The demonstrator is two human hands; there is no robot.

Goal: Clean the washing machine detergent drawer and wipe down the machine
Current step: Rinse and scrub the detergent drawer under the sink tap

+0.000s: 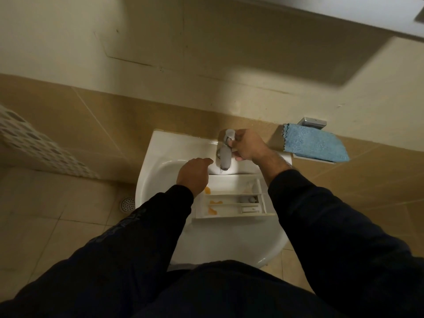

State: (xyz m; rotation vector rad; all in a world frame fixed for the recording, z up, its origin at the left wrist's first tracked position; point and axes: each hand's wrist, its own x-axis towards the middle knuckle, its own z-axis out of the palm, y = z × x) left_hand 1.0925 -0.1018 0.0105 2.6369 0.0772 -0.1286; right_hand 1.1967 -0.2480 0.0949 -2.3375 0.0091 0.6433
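Dark sleeves (pixel 332 226) nearest the camera are seen reaching forward over a white sink (pixel 151 180) fixed against a tiled wall. Across the sink's basin, toward its front rim, the detergent drawer (pixel 231 198) is laid with its compartments facing up. Orange residue (pixel 212 211) is seen in patches at the left end of the compartments, so the drawer is judged to be out of the machine but not yet washed. A blue cloth (pixel 314 145) is laid on a small shelf on the wall, well apart from the sink on its right side, and appears unused.

At the back edge of the sink the faucet (pixel 224 154) is gripped by the right hand (pixel 247 145), its fingers curled round the lever. A thin stream seems to be falling from the spout, though this cannot be told for certain. The left hand (pixel 195 175) is held at the drawer's back left corner, near the spout; its fingers are loosely curled, and whether the drawer is gripped cannot be told.

The rinsing and scrubbing of the drawer, its return, and the wiping of the machine are judged to remain. The washing machine is not in view.
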